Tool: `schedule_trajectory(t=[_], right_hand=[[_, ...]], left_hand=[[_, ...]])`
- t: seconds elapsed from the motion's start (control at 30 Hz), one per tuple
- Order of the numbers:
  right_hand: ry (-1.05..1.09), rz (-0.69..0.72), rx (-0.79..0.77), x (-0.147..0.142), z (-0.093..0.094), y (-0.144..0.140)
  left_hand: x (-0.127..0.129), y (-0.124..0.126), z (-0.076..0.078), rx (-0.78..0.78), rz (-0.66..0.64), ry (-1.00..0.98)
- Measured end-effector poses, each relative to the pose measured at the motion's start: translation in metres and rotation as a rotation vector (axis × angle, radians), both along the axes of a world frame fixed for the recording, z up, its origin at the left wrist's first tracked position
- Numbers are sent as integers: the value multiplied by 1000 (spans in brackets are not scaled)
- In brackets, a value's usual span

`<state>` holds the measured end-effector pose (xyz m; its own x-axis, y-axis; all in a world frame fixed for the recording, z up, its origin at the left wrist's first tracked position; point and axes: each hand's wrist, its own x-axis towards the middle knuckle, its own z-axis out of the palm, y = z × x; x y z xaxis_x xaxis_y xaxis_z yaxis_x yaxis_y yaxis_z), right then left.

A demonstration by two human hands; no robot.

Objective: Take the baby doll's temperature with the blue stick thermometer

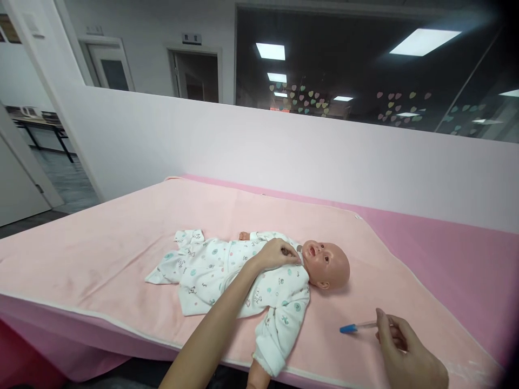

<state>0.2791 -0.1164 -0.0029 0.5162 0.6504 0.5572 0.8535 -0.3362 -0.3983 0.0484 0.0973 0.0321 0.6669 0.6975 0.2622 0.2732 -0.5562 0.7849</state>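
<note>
Dressed doll (219, 265) lies face up on pink blanket (121, 232). Left hand (278, 254), fingers curled, at its collar (300, 253) — grip undetermined. Right hand (405, 346) pinches blue-tipped pen (357, 327). Apparent step: collar handling — next move needs pen clear.

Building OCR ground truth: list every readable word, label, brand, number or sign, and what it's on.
Nothing reads legibly.
Grey rectangular sign above the dark doorway, paler one left of it: too blurred.
Red lit strip in dark glass: too small.
White printed fabric baby outfit: tiny marks, too small.
Small white tag on pale pink cloth: too small.
Blue-tipped clear pen in right hand: none visible.
</note>
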Motion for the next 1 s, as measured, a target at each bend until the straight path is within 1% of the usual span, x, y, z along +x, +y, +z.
schedule_trajectory(t=[0.07,0.1,0.17,0.2,0.27,0.33,0.37,0.43,0.47,0.5,0.57,0.63,0.67,0.7,0.73,0.77,0.83,0.87,0.9,0.93,1.0], right_hand=[[-93,43,-81,8,-1,-3],[-126,90,-124,11,-1,-3],[-117,206,-213,12,0,1],[-67,255,-258,10,1,5],[119,359,-345,3,2,15],[400,488,-384,-6,6,25],[573,555,-371,-11,10,29],[969,689,-272,-17,24,34],[1164,759,-184,-19,34,35],[1329,838,-63,-21,45,36],[1533,987,214,-22,67,36],[1594,1068,439,-21,85,37],[1582,1095,506,-20,90,39],[1544,1111,530,-18,94,40],[1486,1105,511,-16,95,41],[1417,1064,457,-14,94,43],[1303,890,336,-9,90,43],[1296,805,313,-7,87,41],[1332,754,343,-4,86,38],[1408,750,416,-1,85,34],[1607,826,628,5,88,23]], left_hand=[[0,-1,2,-5,11,1],[0,-2,2,-6,13,-1],[0,-3,4,-7,14,-8],[0,-3,4,-7,15,-12],[0,-4,4,-10,15,-18],[0,-4,4,-13,10,-25],[0,-4,3,-13,9,-26],[0,-4,3,-10,13,-20],[0,-4,3,-6,16,-13],[-1,-4,3,-4,19,-6],[-1,-4,4,-8,19,-4],[0,-5,4,-19,17,-16],[0,-5,5,-24,16,-21],[0,-5,5,-26,15,-22],[0,-5,5,-26,14,-20],[0,-5,4,-24,15,-19],[0,-4,4,-17,19,-15],[0,-4,3,-11,23,-10],[0,-3,3,-5,27,-1],[0,-3,2,2,30,10],[0,-2,2,10,31,29]])
